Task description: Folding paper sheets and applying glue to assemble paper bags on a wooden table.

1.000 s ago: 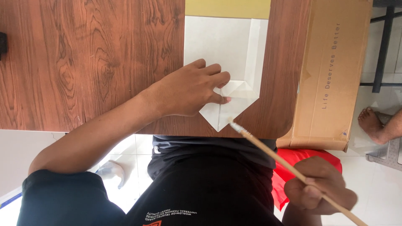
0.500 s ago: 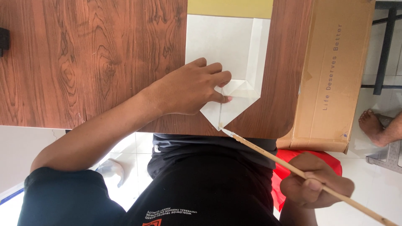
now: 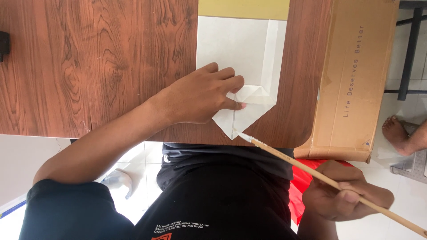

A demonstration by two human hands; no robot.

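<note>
My left hand (image 3: 202,95) lies flat on a folded white paper (image 3: 242,58) on the wooden table (image 3: 89,66), fingers pressing the folded corner near the table's front edge. My right hand (image 3: 347,191) grips a long thin wooden-handled brush (image 3: 311,171) below the table edge. The brush tip touches the pointed lower corner of the paper.
A yellow sheet (image 3: 243,8) lies under the paper's far end. A brown cardboard box (image 3: 358,80) sits at the table's right side. Someone's bare foot (image 3: 400,133) is on the floor at the right. A small black object (image 3: 3,44) rests at the left edge.
My right hand has moved the brush up and left, so its tip now meets the paper's pointed corner. My left hand stays on the fold.
</note>
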